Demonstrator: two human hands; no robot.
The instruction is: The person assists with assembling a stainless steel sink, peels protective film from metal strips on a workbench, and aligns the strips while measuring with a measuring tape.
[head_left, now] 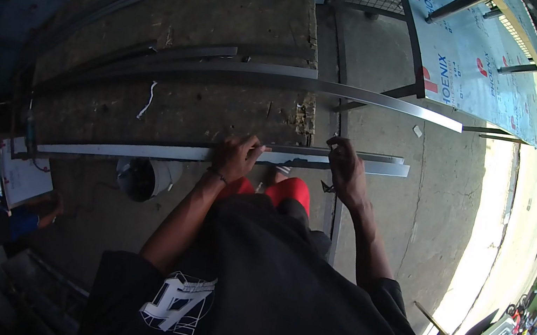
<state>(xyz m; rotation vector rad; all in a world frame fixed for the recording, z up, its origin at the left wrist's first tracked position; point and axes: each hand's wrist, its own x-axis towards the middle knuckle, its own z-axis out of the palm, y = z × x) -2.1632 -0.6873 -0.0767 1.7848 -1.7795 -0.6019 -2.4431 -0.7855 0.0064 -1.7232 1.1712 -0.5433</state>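
Note:
A long silvery metal bar (178, 154) lies along the near edge of the worktable, its right end (386, 167) sticking out past the table's side. My left hand (234, 157) is closed over the bar near its middle, fingers bent. Further right, my right hand (347, 175) curls over the same bar, with thumb and forefinger bent above it. The undersides of both hands are hidden. A dark patch marks the bar's face between the hands.
More metal bars (393, 103) lie across the scuffed worktable (215, 105), one overhanging the right side. A white strip (147, 101) rests there. Below stands a bucket (168, 175). A rack with blue film-covered panels (469, 73) is at right. Another person (25, 222) is at lower left.

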